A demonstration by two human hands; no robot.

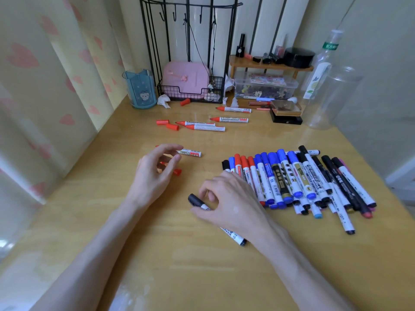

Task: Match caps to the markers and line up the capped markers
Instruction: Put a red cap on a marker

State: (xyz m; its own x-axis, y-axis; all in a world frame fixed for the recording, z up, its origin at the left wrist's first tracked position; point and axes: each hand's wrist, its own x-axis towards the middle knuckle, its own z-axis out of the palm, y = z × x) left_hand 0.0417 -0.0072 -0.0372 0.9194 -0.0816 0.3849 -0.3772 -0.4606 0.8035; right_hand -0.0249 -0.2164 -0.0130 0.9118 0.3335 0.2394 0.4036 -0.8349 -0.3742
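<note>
- worktop [202, 265]: pale wood grain, glossy, light glare
- row of markers [298, 176]: smooth plastic barrels, shiny printed labels
- black-capped marker [195, 200]: smooth plastic cap
- loose red cap [162, 122]: smooth plastic
- wire rack [179, 95]: matt black metal
- pen cup [140, 90]: translucent blue plastic
- jar [336, 95]: clear plastic
- tissue [164, 101]: crumpled white paper
- small shelf [247, 61]: varnished wood

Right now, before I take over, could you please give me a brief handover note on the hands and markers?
Left hand: open, above a red cap, beside a red marker.
Right hand: fingers grip a capped black marker.
Done: capped markers lined up on the right.
Left to do: four uncapped red markers and three loose red caps at the back need matching; the black marker needs adding to the row.
</note>
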